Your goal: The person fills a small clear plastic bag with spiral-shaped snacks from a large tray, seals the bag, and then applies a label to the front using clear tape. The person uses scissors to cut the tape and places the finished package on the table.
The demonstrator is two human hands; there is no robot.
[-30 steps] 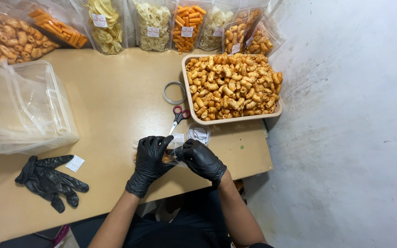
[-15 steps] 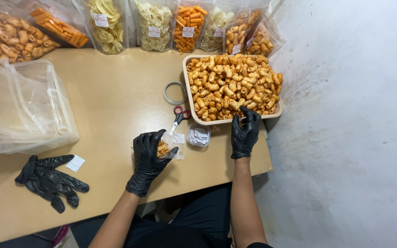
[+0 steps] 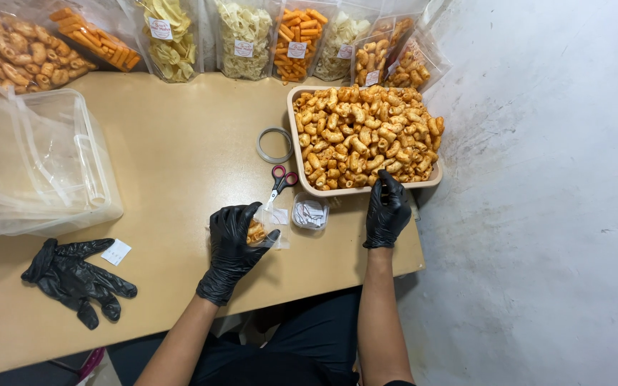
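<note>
Small clear bag [image 3: 265,233], partly filled with snacks, held on the bench by left hand [image 3: 232,246], fingers clamped on it; right hand [image 3: 386,211], fingers curled, reaches the tray [image 3: 296,146]'s near edge; bag unsealed.

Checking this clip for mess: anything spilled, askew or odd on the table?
No spill shows. A spare pair of black gloves lies crumpled near the table's front edge, and the snack tray overhangs its right edge slightly.

A pair of black gloves [image 3: 73,277] is lying near the table's [image 3: 166,171] front left edge, beside a white paper slip [image 3: 116,251]. Clear plastic bags [image 3: 30,164] are sitting at the left edge. A tape ring [image 3: 275,145] and red-handled scissors [image 3: 280,182] are lying mid-table. Filled snack bags [image 3: 241,36] are lining the back edge.
</note>
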